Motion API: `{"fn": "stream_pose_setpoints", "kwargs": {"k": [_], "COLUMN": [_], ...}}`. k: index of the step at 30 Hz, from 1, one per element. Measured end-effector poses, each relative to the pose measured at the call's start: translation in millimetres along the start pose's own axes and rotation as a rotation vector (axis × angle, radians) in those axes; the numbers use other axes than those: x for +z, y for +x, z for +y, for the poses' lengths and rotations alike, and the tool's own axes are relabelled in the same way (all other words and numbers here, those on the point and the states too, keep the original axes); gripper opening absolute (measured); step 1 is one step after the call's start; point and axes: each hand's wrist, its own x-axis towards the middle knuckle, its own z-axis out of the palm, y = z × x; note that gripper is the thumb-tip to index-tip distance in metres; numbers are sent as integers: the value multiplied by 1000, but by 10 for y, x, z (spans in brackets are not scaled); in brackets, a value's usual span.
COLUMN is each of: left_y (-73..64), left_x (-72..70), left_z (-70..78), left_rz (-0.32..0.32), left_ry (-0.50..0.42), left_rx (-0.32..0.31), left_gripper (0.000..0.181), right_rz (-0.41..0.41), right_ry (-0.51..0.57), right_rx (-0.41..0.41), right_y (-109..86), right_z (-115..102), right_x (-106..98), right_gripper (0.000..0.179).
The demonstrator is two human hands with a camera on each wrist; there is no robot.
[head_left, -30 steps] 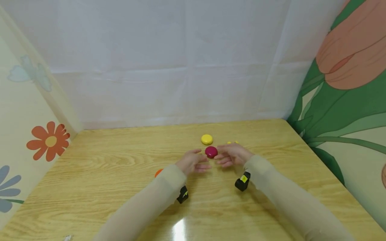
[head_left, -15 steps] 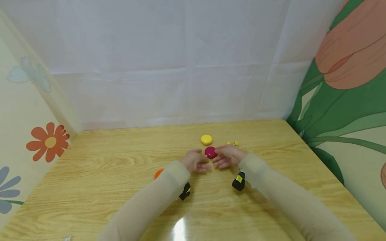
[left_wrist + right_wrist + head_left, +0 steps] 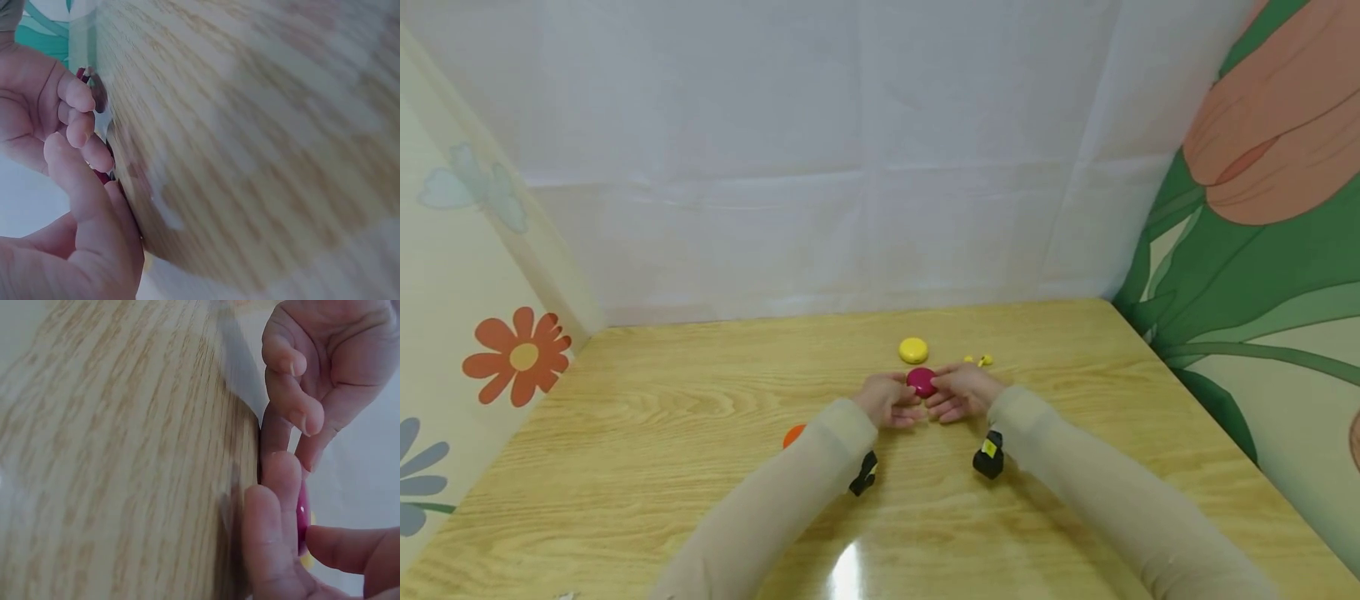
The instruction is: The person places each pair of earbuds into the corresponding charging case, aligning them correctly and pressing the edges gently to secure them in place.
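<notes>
Magenta disc point(image 3: 920, 382) at my fingertips: my right hand point(image 3: 962, 390) pinches its right edge, thumb point(image 3: 340, 549) on one side and bent fingers point(image 3: 262, 519) on the other. My left hand point(image 3: 883, 400), fingers loosely bent, is against or just beside the disc's left edge; the views do not settle whether it grips. Disc sits between both hands, low at the table point(image 3: 625, 467); cannot tell whether it touches the wood. Step in hand, my judgement: taking hold of the disc from both sides. Next move would call for seating my left fingers on the rim before any lifting or turning; glossy surface, so a slip seems possible. Outward from the fingers: a yellow disc point(image 3: 913, 350) just behind the magenta one, and small yellow pieces point(image 3: 985, 361) just past my right hand. An orange thing point(image 3: 793, 434) by my left sleeve point(image 3: 790, 508), partly hidden. White cloth point(image 3: 715, 150) behind the table's far edge.
</notes>
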Motion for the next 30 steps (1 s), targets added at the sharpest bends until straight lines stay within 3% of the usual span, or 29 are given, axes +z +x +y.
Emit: {"fn": "stream_pose_setpoints", "kwargs": {"k": [5,17,30], "left_y": [27,-41,-251], "left_x": [-7,-72,-152], "left_z": [-18,15,1], "left_rz": [-3,-26,-115], "left_ry": [11,-13,-18], "left_rx": [2,7,47], "left_gripper": [41,39,39], "right_rz": [-11,-4,-126], "right_ry": [27,96,93], "right_rx": [-5,-30,-116], "right_y": [-3,-123,-341], "right_z": [17,-25,-21], "right_x": [0,-9,-56], "right_gripper": [42,42,41]}}
